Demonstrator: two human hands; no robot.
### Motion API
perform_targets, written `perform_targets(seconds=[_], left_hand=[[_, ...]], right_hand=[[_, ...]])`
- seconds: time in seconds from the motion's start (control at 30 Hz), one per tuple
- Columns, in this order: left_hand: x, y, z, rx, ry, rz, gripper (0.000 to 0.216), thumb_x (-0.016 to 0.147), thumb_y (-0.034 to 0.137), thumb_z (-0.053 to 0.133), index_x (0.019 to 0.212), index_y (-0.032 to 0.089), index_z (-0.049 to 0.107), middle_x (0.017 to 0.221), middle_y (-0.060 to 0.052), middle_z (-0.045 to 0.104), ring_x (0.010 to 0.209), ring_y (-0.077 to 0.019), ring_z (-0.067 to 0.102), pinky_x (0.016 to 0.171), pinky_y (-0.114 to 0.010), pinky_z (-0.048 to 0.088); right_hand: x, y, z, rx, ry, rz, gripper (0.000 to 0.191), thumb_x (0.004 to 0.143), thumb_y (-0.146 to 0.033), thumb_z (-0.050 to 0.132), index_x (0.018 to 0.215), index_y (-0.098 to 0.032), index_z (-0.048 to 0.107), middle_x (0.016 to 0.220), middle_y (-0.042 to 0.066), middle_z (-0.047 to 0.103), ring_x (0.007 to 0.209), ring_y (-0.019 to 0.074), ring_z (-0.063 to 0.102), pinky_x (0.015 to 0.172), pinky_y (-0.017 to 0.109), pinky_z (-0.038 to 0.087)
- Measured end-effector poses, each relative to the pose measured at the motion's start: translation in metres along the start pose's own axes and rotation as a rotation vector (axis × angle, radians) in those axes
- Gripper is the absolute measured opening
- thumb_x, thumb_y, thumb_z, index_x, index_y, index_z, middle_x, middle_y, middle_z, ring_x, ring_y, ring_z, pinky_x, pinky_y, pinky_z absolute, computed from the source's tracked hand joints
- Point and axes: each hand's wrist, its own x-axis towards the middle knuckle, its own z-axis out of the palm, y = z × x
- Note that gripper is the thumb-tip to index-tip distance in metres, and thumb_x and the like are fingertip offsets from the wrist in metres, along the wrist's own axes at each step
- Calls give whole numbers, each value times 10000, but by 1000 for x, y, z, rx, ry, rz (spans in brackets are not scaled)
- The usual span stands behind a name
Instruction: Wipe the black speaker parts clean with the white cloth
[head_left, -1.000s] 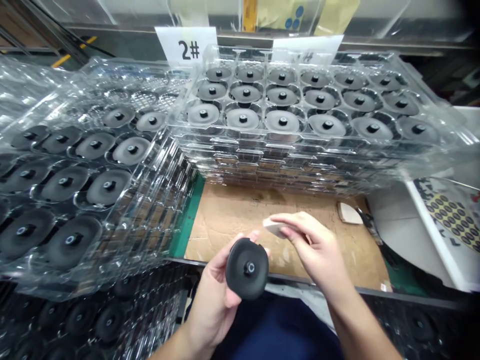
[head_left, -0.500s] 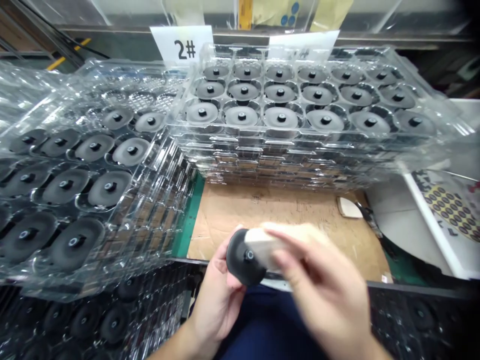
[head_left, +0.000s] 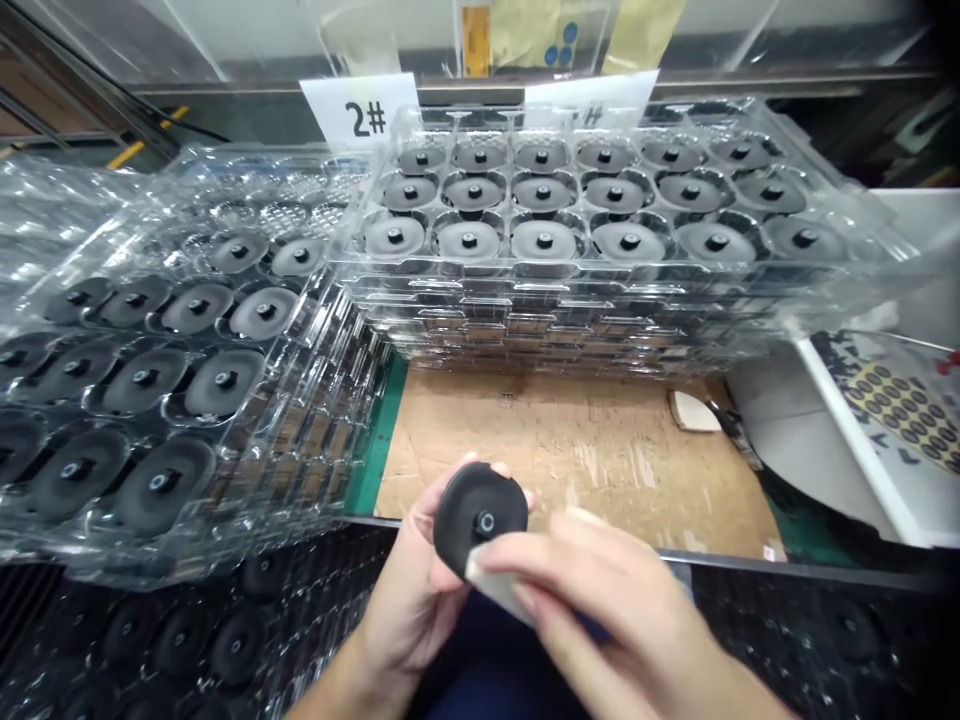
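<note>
Head view | left hand [head_left: 420,590] clamped on one black disc [head_left: 480,517] above the bench edge | right hand [head_left: 600,600] pinched one pale pad [head_left: 499,590] against the disc's lower rim | I judged wiping under way; next needs the pad swept across its face | front tray [head_left: 600,190]: I counted eighteen discs

Two bare hands in shot, no gloves on either one. The left hand [head_left: 420,600] shows no ring, no watch, no band at the wrist, and the forearm behind it runs bare to the bottom edge. The right hand [head_left: 600,610] is blurred, fingers long and unadorned, its forearm also sleeveless. Between the arms, a dark navy garment [head_left: 487,670], plain, no visible print.
</note>
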Motion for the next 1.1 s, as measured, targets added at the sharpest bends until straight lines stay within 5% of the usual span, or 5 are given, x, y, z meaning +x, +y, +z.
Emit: perform_targets(seconds=[0.2,0.37,0.63,0.93,1.1], left_hand=[[5,-14,6,-76,-104,-203,432,587,239,768,1005,241,657,984,11,705,916,-110,629,820,-153,464],[-1,-21,5,-19,-115,-288,479,586,320,756,1030,179,643,986,-45,697,945,-170,622,866,-229,465],[-3,-34,-2,23,-12,-352,179,739,171,641,915,150,673,913,-50,704,889,-148,637,798,-214,481],[2,-39,3,-131,-118,-401,502,693,467,610,1111,190,593,1121,-91,627,1015,-288,602,868,-367,474],[4,-43,2,-175,-206,-411,560,766,560,433,1162,186,562,1087,-104,646,871,-235,665,695,-266,535]], right_hand=[[-18,12,-19,-324,154,104,259,878,-150,435,1094,-199,569,787,30,592,685,150,482,625,282,355],[2,26,-26,-93,-101,-116,234,869,-138,469,1006,-259,613,773,-14,596,694,123,474,663,273,329],[-10,44,-21,-1,-63,-88,295,865,-129,415,1041,-263,612,824,6,615,705,135,501,660,281,366],[-39,162,2,-75,193,413,239,824,-260,492,994,-258,660,925,46,590,802,180,579,726,318,471],[-62,161,21,-64,368,501,335,869,-279,414,1157,-175,548,1149,129,485,676,132,541,688,338,489]])
